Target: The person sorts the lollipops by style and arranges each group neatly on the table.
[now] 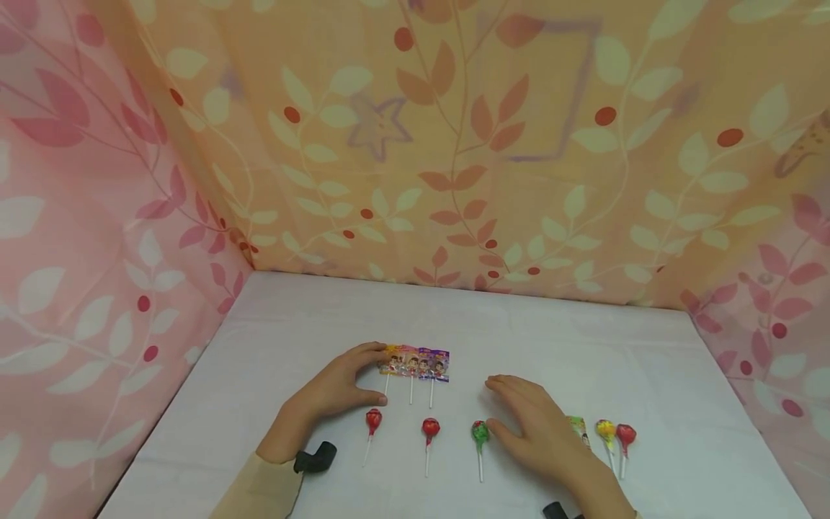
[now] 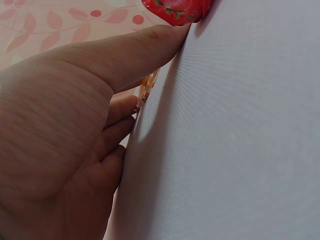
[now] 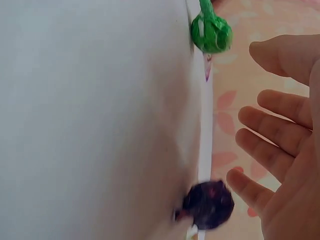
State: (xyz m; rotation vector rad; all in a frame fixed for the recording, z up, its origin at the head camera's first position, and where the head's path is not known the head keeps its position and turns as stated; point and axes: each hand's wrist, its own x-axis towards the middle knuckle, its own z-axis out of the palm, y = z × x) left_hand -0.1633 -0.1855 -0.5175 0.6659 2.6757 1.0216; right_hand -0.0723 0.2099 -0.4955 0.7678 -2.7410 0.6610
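Note:
Three flat-wrapped lollipops (image 1: 413, 362) lie side by side, sticks toward me, in yellow, pink and purple wrappers. My left hand (image 1: 340, 382) rests at their left end, fingertips at the yellow wrapper's edge and thumb low near its stick. Just below that thumb is a red lollipop (image 1: 373, 419); the left wrist view shows its red wrapper (image 2: 175, 9) close by. My right hand (image 1: 534, 432) hovers with spread fingers and holds nothing. Beside its thumb lies a green lollipop (image 1: 480, 432). A dark-wrapped lollipop (image 3: 207, 205) appears below the fingers in the right wrist view.
Another red lollipop (image 1: 431, 429) lies at the middle front. Right of my right hand are a yellow lollipop (image 1: 606, 431), a red one (image 1: 625, 436) and a partly hidden green flat wrapper (image 1: 577, 427). Patterned cloth walls (image 1: 454, 180) enclose the white table (image 1: 311, 303).

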